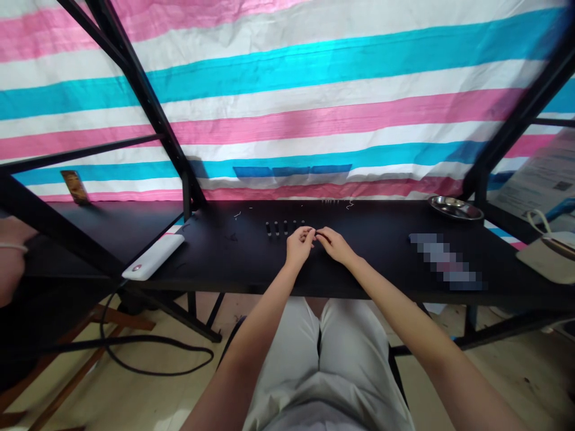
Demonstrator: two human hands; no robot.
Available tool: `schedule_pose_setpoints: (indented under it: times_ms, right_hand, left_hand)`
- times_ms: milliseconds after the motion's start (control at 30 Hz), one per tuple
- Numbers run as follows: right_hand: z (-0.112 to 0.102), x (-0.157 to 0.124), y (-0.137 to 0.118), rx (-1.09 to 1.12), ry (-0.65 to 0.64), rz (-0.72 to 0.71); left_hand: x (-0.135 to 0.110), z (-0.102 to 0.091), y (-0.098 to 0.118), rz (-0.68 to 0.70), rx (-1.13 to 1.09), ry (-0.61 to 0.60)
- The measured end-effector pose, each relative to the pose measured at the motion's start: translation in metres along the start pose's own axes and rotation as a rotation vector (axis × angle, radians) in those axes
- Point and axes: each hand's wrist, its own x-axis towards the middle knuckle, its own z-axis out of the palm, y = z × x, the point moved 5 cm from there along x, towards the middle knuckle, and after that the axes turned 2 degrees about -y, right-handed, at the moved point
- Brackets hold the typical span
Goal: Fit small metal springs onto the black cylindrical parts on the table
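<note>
My left hand and my right hand meet above the black table, fingertips almost touching. Both are closed in a pinch around a small dark piece, mostly covered by the fingers, so its exact kind does not show. Just left of my hands stands a row of several small black cylinders with silvery ends, among them a left-end cylinder and a middle cylinder. My left hand partly covers the nearest ones. Behind them, a line of tiny pale pieces lies near the table's back edge.
A white power strip lies at the table's left end, a round metal dish at the back right. A blurred-out object rests at the right. Black frame posts and striped sheeting bound the table. Another person's hand shows far left.
</note>
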Motion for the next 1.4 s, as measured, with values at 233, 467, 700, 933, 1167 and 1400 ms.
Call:
schedule_pose_setpoints:
  times_ms: [233, 467, 700, 933, 1167, 1400]
  right_hand:
    - [0.006, 0.010, 0.010, -0.144, 0.007, 0.067]
    - [0.025, 0.037, 0.034, -0.075, -0.131, 0.321]
    - [0.030, 0.049, 0.039, -0.194, -0.114, 0.400]
    - [0.033, 0.047, 0.038, -0.255, -0.096, 0.361]
    - [0.021, 0.038, 0.048, -0.254, -0.121, 0.296]
    - [0.012, 0.038, 0.038, -0.250, -0.203, 0.103]
  left_hand:
    - [-0.001, -0.008, 0.004, 0.008, 0.070, 0.096]
    - [0.002, -0.025, 0.001, -0.045, -0.063, 0.311]
    - [0.001, -0.023, 0.000, -0.062, -0.060, 0.283]
    - [0.001, -0.022, -0.001, -0.065, -0.035, 0.259]
    - [-0.002, -0.018, 0.005, -0.035, 0.048, 0.199]
    - [0.000, -0.024, 0.000, -0.037, 0.031, 0.288]
